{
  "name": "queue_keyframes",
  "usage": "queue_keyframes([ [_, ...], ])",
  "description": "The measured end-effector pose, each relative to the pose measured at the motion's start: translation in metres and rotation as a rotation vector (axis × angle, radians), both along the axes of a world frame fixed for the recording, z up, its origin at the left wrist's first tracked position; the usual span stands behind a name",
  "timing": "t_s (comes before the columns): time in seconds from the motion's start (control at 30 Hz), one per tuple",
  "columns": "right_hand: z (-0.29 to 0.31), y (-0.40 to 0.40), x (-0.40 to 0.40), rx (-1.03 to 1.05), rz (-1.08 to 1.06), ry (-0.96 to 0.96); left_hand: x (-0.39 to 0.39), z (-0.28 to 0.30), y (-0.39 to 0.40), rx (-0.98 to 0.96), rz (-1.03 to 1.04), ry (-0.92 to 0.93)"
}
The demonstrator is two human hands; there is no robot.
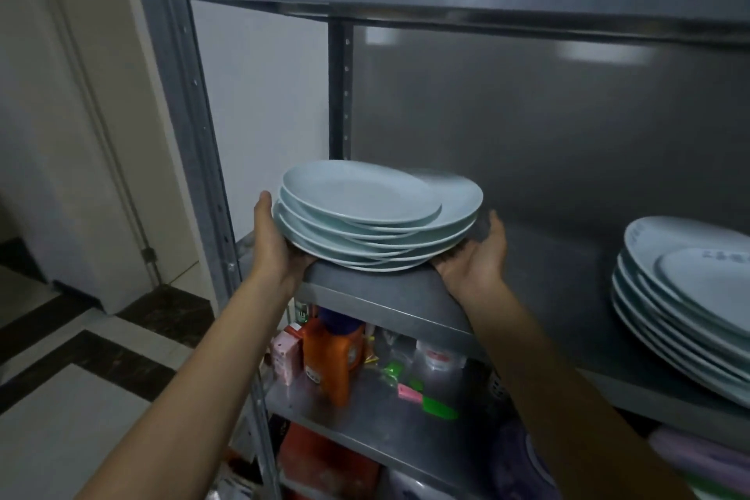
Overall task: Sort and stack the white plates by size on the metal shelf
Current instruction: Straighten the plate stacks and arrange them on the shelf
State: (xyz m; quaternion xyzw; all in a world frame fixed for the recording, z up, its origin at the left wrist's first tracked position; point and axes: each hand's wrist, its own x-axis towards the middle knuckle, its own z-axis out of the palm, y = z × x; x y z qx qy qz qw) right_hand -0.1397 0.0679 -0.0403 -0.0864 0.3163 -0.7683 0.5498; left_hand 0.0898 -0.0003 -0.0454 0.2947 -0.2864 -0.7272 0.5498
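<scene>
— Dim storeroom, grey metal shelf [406,296] against a steel back panel, tiled floor off to the left.

— And on the middle level?

— Stack of white plates [377,215] at the near left corner, bottom plate at or just above the shelf edge; cannot tell whether resting or lifted clear. Cradled from both sides: left hand [272,244] cupped under the left rim with thumb up along the edge, right hand [479,252] palm up beneath the right rim. Both grasping the stack, neither closed into a fist.

— Handling?

— Probably heavy as a pile, rigid, glazed and so likely slippery, breakable at the rims. Uneven too: top plate shifted left, the one below poking out right, so prone to sliding if tilted. Best held low, under the bottom plate, on opposite sides, kept level.

— Anything else to sort?

— Second stack [682,296] far right on the same level, well apart, with a smaller plate lying on larger ones.

— Hidden parts?

— Fingers under the pile out of sight. Second stack cut off by the right edge, plate count unclear. Dark marks on its upper plates unreadable. Lower level cluttered: orange bottle [332,357], pink carton [286,357], other items blurred.
</scene>
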Motion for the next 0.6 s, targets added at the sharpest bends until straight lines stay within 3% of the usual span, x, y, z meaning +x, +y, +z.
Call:
queue_keyframes([
  [0.6,-0.007,0.08,0.023,-0.012,-0.179,0.057,0.009,0.014,0.024,-0.023,-0.314,0.096],
])
